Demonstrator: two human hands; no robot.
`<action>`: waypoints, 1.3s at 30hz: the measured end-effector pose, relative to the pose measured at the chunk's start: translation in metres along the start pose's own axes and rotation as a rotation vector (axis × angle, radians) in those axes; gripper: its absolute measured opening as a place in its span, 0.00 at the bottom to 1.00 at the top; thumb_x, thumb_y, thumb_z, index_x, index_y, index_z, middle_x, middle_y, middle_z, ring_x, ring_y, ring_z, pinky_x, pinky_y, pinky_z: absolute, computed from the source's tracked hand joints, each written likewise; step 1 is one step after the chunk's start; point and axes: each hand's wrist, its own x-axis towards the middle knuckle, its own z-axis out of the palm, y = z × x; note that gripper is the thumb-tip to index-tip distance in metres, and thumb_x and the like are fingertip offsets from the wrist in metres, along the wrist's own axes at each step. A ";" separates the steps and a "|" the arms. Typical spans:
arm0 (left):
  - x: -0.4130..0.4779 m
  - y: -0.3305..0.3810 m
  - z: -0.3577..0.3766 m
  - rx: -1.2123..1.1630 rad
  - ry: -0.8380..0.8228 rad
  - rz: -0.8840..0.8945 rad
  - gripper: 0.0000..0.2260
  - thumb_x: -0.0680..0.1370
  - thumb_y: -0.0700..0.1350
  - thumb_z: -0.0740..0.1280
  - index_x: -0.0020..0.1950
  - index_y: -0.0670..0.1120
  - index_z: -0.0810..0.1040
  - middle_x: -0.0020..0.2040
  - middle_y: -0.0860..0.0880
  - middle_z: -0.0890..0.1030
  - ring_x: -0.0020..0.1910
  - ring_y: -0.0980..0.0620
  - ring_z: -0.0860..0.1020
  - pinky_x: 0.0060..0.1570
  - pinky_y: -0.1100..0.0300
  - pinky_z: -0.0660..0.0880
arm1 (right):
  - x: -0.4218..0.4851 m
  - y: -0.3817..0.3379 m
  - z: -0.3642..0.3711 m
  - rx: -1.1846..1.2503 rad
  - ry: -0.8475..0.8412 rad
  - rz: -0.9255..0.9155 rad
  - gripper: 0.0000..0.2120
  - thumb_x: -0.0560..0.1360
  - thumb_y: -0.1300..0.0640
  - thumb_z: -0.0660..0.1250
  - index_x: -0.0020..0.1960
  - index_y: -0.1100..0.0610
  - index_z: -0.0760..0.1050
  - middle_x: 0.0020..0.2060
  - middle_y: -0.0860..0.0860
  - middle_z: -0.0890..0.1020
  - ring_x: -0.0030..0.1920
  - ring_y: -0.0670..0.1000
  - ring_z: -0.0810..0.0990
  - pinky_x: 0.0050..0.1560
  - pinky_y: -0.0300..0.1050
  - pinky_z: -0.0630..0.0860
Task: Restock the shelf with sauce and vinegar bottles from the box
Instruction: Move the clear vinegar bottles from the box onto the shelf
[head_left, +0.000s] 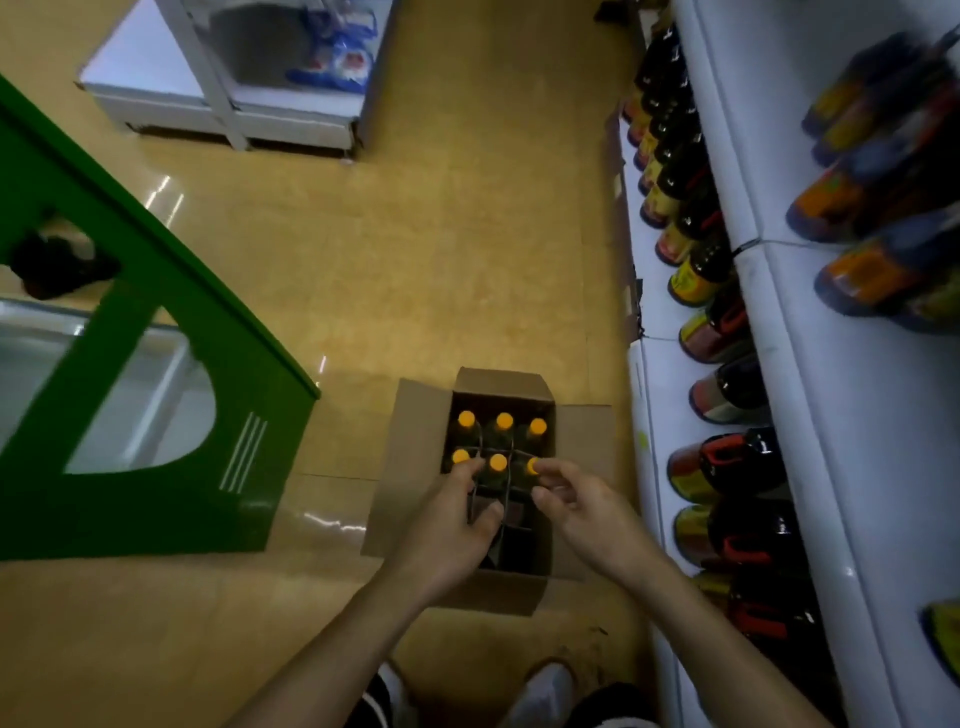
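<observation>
A: Where are the bottles (497, 423)?
B: Six, upright in the box (395, 467) on the floor, beside the shelf (810, 415).
A: Hands?
B: Left hand (452, 525) and right hand (587, 514) reach the near row's outer caps, fingers loosely curled. I can't tell if they're pinching. Best to grip the necks and lift straight up.

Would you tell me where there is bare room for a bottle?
The white upper shelf is bare this side of the orange-labelled bottles, as is tan floor beyond the brown cardboard box. Dark bottles crowd the lower shelf.
</observation>
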 end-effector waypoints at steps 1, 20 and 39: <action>0.017 -0.018 0.015 0.004 -0.009 0.006 0.25 0.84 0.46 0.65 0.80 0.54 0.61 0.71 0.52 0.72 0.58 0.66 0.72 0.43 0.75 0.70 | 0.016 0.019 0.011 -0.013 0.000 0.001 0.19 0.83 0.51 0.64 0.73 0.49 0.72 0.65 0.49 0.79 0.60 0.45 0.78 0.59 0.43 0.77; 0.279 -0.128 0.136 0.520 -0.046 0.333 0.18 0.80 0.42 0.66 0.70 0.49 0.75 0.59 0.45 0.82 0.59 0.44 0.80 0.57 0.48 0.80 | 0.233 0.173 0.109 -1.287 -0.056 -0.227 0.19 0.81 0.50 0.65 0.70 0.54 0.71 0.63 0.53 0.79 0.67 0.57 0.73 0.75 0.53 0.57; 0.268 -0.155 0.118 0.457 -0.215 0.463 0.38 0.76 0.49 0.76 0.80 0.60 0.59 0.75 0.49 0.73 0.72 0.48 0.73 0.69 0.50 0.74 | 0.174 0.155 0.050 -0.775 0.374 -0.354 0.14 0.76 0.38 0.60 0.53 0.47 0.71 0.42 0.50 0.75 0.49 0.53 0.72 0.60 0.52 0.68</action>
